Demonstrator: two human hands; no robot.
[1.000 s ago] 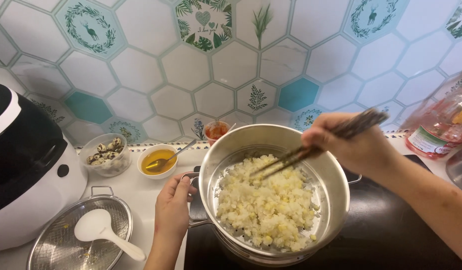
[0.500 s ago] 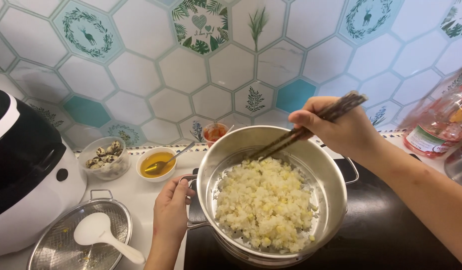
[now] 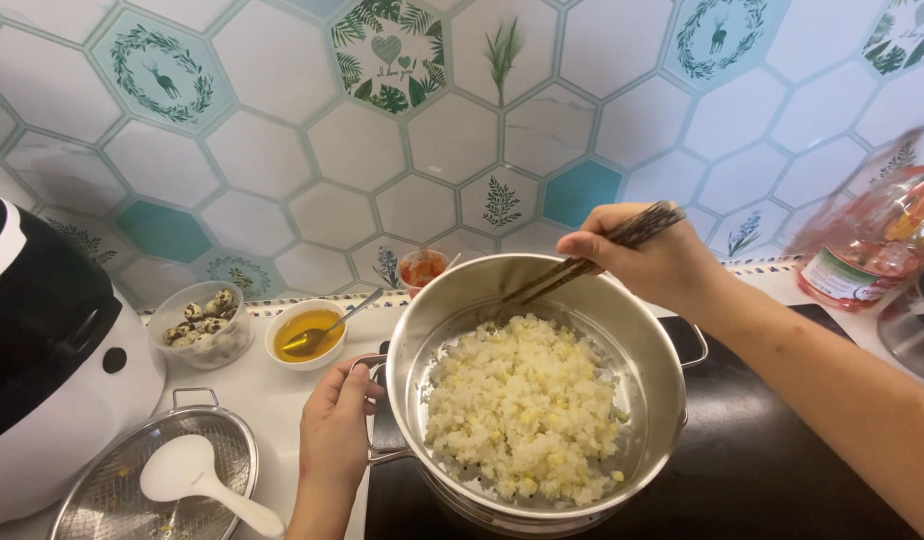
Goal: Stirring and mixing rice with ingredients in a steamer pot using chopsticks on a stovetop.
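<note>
1. Since a moment earlier, the right hand (image 3: 654, 262) has lifted its dark chopsticks (image 3: 592, 255) toward the far rim of the steel steamer pot (image 3: 654, 345).
2. Left hand (image 3: 334, 425) is closed on the pot's side handle (image 3: 367, 375).
3. Yellow-flecked sticky rice (image 3: 522, 405) lies heaped inside the pot, on the black cooktop (image 3: 772, 470).
4. Pot's near edge is cut off; the bottle (image 3: 872, 245) at right is blurred.

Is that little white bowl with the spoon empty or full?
Partly full: the white bowl holds yellow-orange liquid below its rim, with a metal spoon resting in it.

Rice cooker (image 3: 52, 360), quail eggs (image 3: 200, 318), strainer (image 3: 132, 480), oil bottle (image 3: 877, 235).
</note>
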